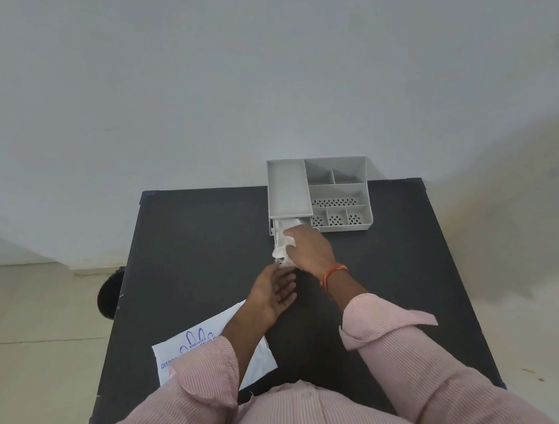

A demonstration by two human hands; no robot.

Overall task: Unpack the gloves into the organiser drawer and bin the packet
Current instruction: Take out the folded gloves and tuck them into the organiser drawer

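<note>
A grey organiser (pixel 336 187) stands at the far edge of the black table (pixel 190 245). Its drawer (pixel 274 232) is pulled out toward me at the lower left of the organiser. Thin white gloves (pixel 279 250) lie bunched in the drawer and spill over its front. My right hand (pixel 309 251) presses down on them, fingers curled over the bundle. Just in front of the drawer, my left hand (pixel 274 291) is palm up with fingers apart, its fingertips touching the drawer's front end. The white glove packet (pixel 195 349) with blue print lies flat at the near left, partly under my left sleeve.
A dark round object (pixel 109 297) sits on the floor beside the table's left edge. A pale wall rises right behind the organiser. The organiser's right half has several small compartments (pixel 337 219) with perforated bottoms.
</note>
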